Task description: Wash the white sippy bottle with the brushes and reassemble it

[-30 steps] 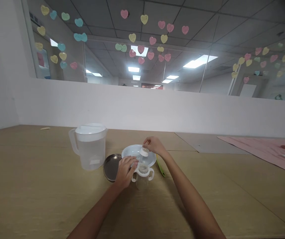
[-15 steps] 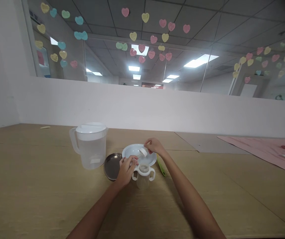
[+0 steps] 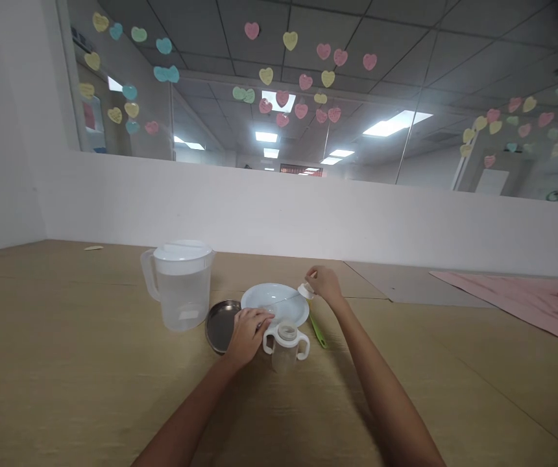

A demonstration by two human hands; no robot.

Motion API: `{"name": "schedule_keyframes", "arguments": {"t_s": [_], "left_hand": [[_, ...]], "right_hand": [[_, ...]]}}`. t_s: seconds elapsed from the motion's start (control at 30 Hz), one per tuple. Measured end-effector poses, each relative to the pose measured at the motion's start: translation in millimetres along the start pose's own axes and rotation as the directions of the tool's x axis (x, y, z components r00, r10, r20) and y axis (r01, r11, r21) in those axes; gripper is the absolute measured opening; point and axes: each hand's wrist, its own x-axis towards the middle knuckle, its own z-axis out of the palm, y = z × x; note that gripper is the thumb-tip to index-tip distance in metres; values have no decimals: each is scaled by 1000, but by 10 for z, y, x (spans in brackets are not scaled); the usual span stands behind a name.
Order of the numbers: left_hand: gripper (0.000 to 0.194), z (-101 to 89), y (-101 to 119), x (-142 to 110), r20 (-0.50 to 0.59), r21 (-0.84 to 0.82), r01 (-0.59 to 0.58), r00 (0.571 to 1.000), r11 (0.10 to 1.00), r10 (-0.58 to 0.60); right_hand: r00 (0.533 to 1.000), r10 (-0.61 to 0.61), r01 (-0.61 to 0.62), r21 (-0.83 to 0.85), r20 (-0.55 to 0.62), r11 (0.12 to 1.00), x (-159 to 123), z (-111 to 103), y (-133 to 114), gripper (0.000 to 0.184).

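My right hand point(image 3: 325, 283) pinches a white bottle cap point(image 3: 306, 290) above the right rim of a pale bowl point(image 3: 299, 320). From the cap a thin clear straw point(image 3: 283, 300) slants left and down over the bowl. My left hand point(image 3: 248, 332) is closed at the bowl's near left rim, fingers bent together; a clear piece shows by its fingertips, too faint to name. Just right of it stands an uncapped baby bottle point(image 3: 285, 355) with two white handles, its mouth facing up.
A lidded clear pitcher point(image 3: 184, 295) of water stands at left. Behind my left hand lies a round metal dish point(image 3: 220, 324). A green-handled utensil point(image 3: 318, 332) rests right of the bowl. A pink cloth point(image 3: 517, 301) covers the far right table point(image 3: 454, 389).
My right hand has moved right with the cap, away from my left hand, and more of the straw shows between them. My left hand stays near the bowl's rim.
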Motion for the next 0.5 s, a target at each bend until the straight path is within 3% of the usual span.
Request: {"name": "schedule_keyframes", "arguments": {"t_s": [0.13, 0.3, 0.4, 0.5], "left_hand": [[33, -23, 19, -10, -8, 47, -35, 999, 998, 35], [36, -94, 60, -10, -183, -10, -30, 983, 1000, 27], [49, -111, 105, -18, -227, -88, -44, 974, 995, 23], [44, -98, 129, -20, -245, -206, -12, 969, 978, -39]], "right_hand": [[999, -42, 40, 80, 13, 996, -22, -77, -61, 15], [969, -215, 170, 307, 118, 936, -250, -104, -434, 15], [922, -378, 336, 315, 83, 888, -505, -87, -738, 12], [827, -560, 539, 213, 49, 815, -750, -74, -960, 10]]}}
